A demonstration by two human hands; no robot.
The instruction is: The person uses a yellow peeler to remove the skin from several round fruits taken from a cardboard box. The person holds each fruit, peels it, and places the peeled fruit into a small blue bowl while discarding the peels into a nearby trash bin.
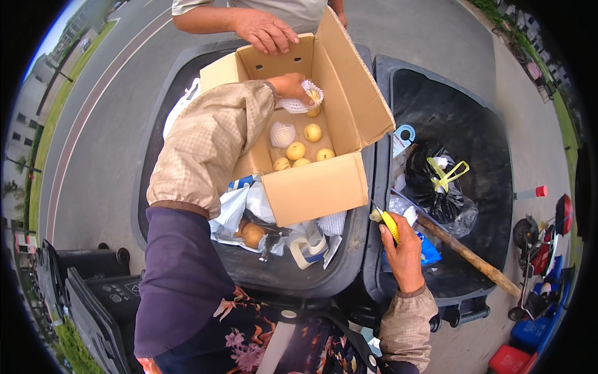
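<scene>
An open cardboard box [316, 190] rests over a dark wheeled bin. Inside lie several round yellow fruits [313, 132] and one fruit in a white foam net [282, 134]. My left hand [291, 87] reaches into the box, its fingers closed on a yellow fruit in a foam net [313, 93]. In my right hand [402, 249] is a yellow utility knife [390, 225], its blade pointing up and away from me, close to the bins' adjoining rims. A co-worker's hand [268, 32] lies on the box's far edge.
The left bin [311, 283] holds plastic bags, brown round fruits [252, 235] and packaging under the box. In the right bin [479, 143] are a black bag [430, 174] and a wooden stick [470, 257]. More bins [103, 311] stand at left, a scooter [539, 262] at right.
</scene>
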